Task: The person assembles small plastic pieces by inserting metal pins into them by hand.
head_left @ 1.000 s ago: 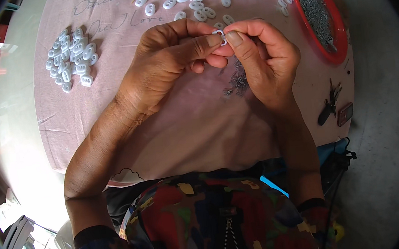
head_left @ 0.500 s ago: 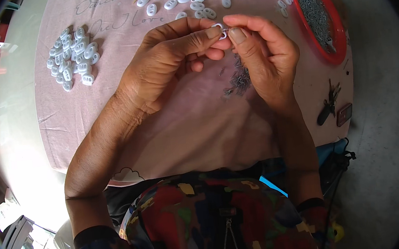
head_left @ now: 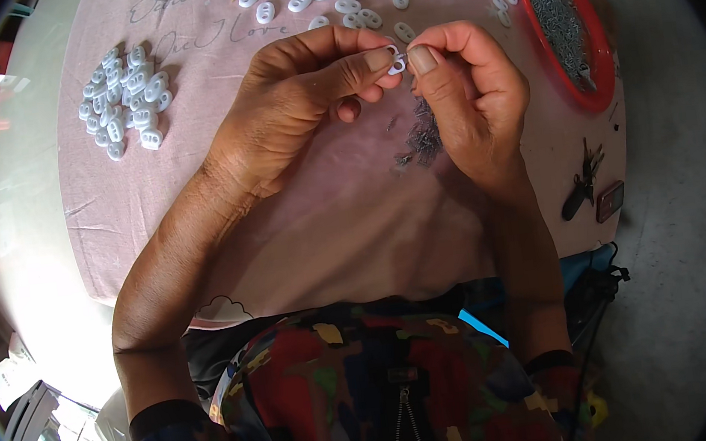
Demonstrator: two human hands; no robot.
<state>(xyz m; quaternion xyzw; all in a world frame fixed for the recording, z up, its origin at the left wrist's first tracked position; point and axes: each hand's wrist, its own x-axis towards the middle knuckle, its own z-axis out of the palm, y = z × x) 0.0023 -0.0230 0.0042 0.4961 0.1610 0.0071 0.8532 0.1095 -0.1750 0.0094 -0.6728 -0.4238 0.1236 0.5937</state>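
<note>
My left hand point(head_left: 313, 83) pinches a white oval plastic piece with two holes point(head_left: 396, 67) between thumb and forefinger. Its other fingers curl underneath. Close against the piece's right side, the thumb and forefinger of my right hand point(head_left: 467, 79) are pressed together on a small metal piece, mostly hidden by the fingertips. Below the hands lies a loose heap of small grey metal pieces point(head_left: 424, 140), partly covered by my right hand. Several matching white ovals point(head_left: 300, 2) are scattered beyond my hands, and a pile of white ovals point(head_left: 126, 94) sits to the left.
A red oval bowl point(head_left: 605, 78) full of small grey metal pieces stands at the right. Dark-handled snips point(head_left: 578, 192) and a small dark rectangular object point(head_left: 610, 201) lie near the right table edge. A pink printed cloth point(head_left: 330, 249) covers the table.
The right fingertips have drawn slightly away from the white piece, which has tilted a little and shows more of itself. The table things look the same, with a slight view shift.
</note>
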